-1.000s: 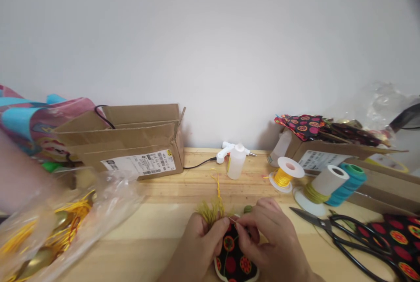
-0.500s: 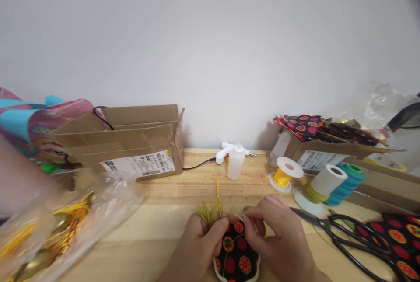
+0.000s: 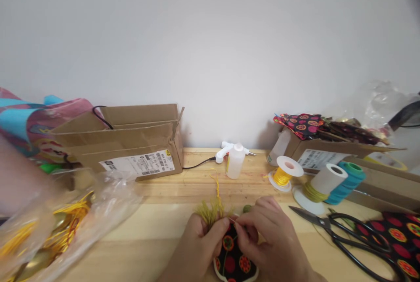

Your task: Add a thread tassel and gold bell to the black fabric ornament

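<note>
A small padded black fabric pouch (image 3: pixel 231 258) with red and orange flower print and cream piping is held low at the middle. My left hand (image 3: pixel 205 242) is closed on its upper left edge, thumb on top. An olive-yellow tassel fringe (image 3: pixel 210 212) sticks up behind my left fingers, and a twisted yellow cord (image 3: pixel 217 188) rises from it. My right hand (image 3: pixel 271 236) pinches close to the pouch's top edge. A thin pale line runs between the two hands; whether it is thread or a needle I cannot tell. A small green ball (image 3: pixel 247 208) shows behind my right fingers.
Black scissors (image 3: pixel 324 223) lie at right beside printed fabric (image 3: pixel 397 236). Behind them stand a yellow cord spool (image 3: pixel 282 176), an olive spool (image 3: pixel 315 192) and a teal thread cone (image 3: pixel 346 183). A bottle (image 3: pixel 235 161), cardboard box (image 3: pixel 131 142) and tassel bag (image 3: pixel 108 203) are around.
My right hand has shifted slightly left, closer to my left thumb and over more of the pouch. More of the green ball shows. My left hand stays put.
</note>
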A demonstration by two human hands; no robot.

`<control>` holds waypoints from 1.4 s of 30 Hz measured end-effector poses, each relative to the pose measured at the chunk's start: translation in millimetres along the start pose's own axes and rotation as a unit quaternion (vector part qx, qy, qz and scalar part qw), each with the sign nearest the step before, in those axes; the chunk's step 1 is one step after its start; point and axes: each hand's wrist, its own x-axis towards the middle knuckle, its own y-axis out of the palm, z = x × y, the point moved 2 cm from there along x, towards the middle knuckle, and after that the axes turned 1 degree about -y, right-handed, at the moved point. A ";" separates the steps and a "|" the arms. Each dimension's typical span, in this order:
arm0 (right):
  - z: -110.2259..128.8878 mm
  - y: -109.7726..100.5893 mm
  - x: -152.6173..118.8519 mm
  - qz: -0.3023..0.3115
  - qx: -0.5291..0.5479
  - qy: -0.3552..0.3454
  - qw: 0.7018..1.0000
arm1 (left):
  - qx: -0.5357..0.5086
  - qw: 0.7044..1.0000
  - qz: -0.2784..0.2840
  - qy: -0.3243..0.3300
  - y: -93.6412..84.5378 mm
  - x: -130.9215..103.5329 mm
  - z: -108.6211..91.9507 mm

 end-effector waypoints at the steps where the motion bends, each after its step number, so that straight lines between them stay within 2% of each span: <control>1: -0.3 0.0 0.3 -0.002 -0.005 0.009 1.000 | 0.001 1.000 0.001 -0.003 -0.1 -0.1 -0.3; 4: -2.3 -0.7 0.2 -0.016 -0.011 0.033 0.999 | -0.001 1.000 -0.009 -0.003 -1.1 -0.5 -0.3; 8: -1.9 -0.4 -0.1 0.000 -0.006 0.005 1.000 | -0.010 1.000 -0.011 0.004 -1.4 -1.9 -0.8; 12: -3.8 -2.0 0.3 -0.008 -0.020 0.042 0.999 | -0.014 1.000 -0.006 0.003 -0.7 -2.9 -2.1; 17: -3.2 -0.8 -0.1 0.004 -0.007 0.002 1.000 | -0.002 1.000 -0.005 0.003 -0.9 -2.4 -1.7; 22: -7.5 -2.7 0.0 0.000 -0.020 0.051 0.999 | -0.014 1.000 -0.014 0.002 -1.0 -4.2 -3.2; 27: 4.0 -0.3 2.8 0.006 0.015 -0.021 1.000 | 0.009 0.999 -0.045 -0.012 -0.4 -4.6 -3.9; 30: 2.4 0.2 3.0 0.025 0.004 -0.002 1.000 | 0.026 1.000 -0.013 -0.011 0.8 -3.6 -3.6; 33: -2.3 -3.6 2.2 0.011 -0.012 0.035 0.999 | 0.024 0.999 0.037 0.007 2.8 -3.1 -3.3; 38: 1.0 -4.0 2.3 0.025 0.009 -0.022 0.999 | 0.004 1.000 -0.004 -0.003 1.0 -2.3 -0.3; 42: -4.3 -4.5 3.1 0.019 -0.016 0.024 0.999 | 0.021 0.999 0.037 0.003 2.1 -1.2 0.4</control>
